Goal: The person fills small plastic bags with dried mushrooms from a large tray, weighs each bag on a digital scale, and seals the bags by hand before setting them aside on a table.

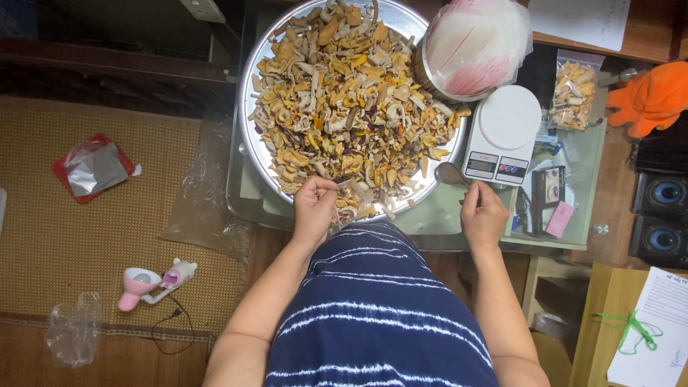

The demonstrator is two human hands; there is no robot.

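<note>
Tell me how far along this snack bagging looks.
One filled clear bag already sits right of the white kitchen scale. The left hand holds a clear bag at the tray edge; the right hand holds a metal spoon. The tray's heap of mixed dried snacks remains large.

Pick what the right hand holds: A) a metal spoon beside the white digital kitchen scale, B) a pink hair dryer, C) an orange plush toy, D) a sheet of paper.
A: the right hand grips a metal spoon whose bowl sits just left of the white digital kitchen scale, next to the round metal tray of mixed dried snacks.
</note>
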